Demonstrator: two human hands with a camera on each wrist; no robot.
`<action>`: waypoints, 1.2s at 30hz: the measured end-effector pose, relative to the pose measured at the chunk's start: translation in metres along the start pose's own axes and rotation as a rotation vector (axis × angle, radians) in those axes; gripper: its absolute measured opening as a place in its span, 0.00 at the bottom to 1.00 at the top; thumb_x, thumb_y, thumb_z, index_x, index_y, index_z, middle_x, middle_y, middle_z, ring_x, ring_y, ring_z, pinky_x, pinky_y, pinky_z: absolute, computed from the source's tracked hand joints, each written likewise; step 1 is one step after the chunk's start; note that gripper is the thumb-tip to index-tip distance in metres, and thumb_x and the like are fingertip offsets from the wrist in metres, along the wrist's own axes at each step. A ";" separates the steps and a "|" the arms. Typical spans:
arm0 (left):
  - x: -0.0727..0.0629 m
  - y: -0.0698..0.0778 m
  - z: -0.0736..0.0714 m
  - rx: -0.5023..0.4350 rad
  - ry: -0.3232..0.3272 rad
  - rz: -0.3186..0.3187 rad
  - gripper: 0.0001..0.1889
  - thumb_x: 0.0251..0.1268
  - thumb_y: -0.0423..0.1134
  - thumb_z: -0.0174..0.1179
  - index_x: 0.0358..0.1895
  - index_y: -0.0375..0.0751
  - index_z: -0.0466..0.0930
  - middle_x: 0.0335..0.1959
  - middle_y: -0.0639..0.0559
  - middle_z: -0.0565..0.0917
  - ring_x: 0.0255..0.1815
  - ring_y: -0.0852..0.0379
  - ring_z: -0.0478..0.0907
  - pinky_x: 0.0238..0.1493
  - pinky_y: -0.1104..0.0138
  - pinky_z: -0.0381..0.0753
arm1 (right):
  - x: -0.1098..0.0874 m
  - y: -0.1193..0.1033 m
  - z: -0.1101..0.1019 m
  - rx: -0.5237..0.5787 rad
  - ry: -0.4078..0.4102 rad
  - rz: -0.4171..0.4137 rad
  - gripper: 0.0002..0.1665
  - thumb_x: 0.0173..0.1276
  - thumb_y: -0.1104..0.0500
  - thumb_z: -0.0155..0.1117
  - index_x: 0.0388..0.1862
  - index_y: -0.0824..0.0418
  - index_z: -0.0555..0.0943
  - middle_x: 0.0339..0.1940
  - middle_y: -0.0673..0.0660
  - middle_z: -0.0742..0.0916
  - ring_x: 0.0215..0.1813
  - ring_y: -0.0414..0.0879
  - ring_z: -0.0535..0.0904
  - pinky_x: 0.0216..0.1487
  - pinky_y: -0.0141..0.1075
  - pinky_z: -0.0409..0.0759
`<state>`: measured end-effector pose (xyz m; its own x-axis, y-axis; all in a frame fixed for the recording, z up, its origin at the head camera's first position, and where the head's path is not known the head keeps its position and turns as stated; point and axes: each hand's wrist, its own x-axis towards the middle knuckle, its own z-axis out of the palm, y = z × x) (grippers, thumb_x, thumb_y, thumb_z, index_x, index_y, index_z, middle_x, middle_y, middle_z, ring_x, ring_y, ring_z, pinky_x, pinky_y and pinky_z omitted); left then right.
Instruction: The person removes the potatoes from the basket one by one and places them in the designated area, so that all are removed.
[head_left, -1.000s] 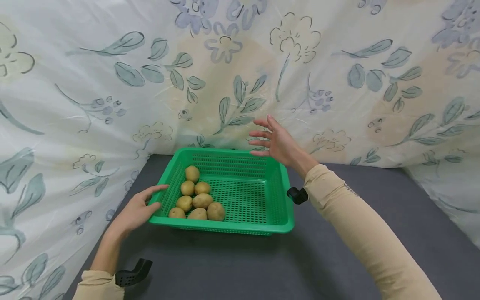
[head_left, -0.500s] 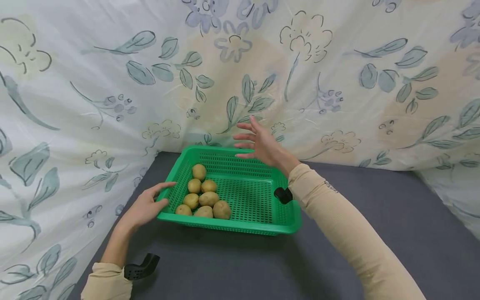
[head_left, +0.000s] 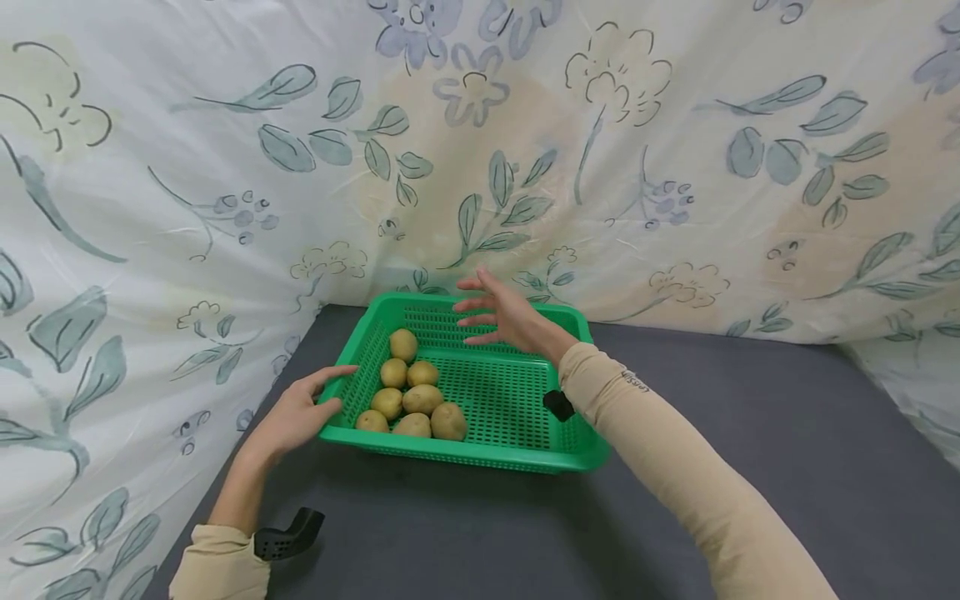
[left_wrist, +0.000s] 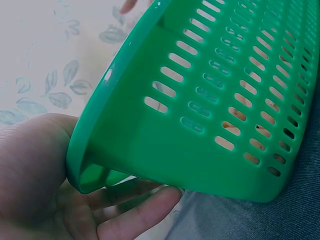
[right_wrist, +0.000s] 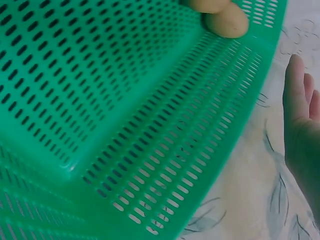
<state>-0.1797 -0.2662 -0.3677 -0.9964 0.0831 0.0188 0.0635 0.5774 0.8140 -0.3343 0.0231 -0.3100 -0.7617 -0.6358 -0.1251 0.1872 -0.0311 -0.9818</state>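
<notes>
A green slotted plastic basket [head_left: 465, 454] stands on the dark surface. Several potatoes [head_left: 422, 399] lie grouped in its left half. My left hand [head_left: 296, 412] holds the basket's left side near the front corner. In the left wrist view, fingers [left_wrist: 145, 215] press under the green rim [left_wrist: 107, 85] against the outer wall, and the thumb is hidden. Over the back part of the basket hovers my right hand [head_left: 506, 317], fingers spread and holding nothing. The right wrist view catches this hand [right_wrist: 302, 125] beside the basket's rim, with two potatoes [right_wrist: 227, 21] in the far corner.
A floral curtain [head_left: 480, 167] hangs close behind the basket and runs along the left side. The dark tabletop [head_left: 720, 400] extends to the right and in front. Each wrist wears a black device [head_left: 291, 537].
My right hand has moved left and lower, from over the basket's back right corner to above its back middle. The left hand keeps its place on the basket; the head view has shifted slightly.
</notes>
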 end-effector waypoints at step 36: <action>0.001 -0.001 -0.002 0.013 0.022 -0.017 0.27 0.65 0.29 0.49 0.69 0.42 0.66 0.57 0.34 0.70 0.12 0.62 0.52 0.19 0.65 0.64 | 0.008 0.064 0.005 -0.319 -0.287 0.414 0.40 0.73 0.33 0.38 0.69 0.61 0.66 0.63 0.66 0.72 0.60 0.60 0.71 0.47 0.52 0.77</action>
<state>-0.1806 -0.2679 -0.3673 -0.9983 0.0555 0.0173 0.0468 0.5890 0.8068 -0.3251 0.0116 -0.3735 -0.4585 -0.7300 -0.5068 0.2037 0.4688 -0.8595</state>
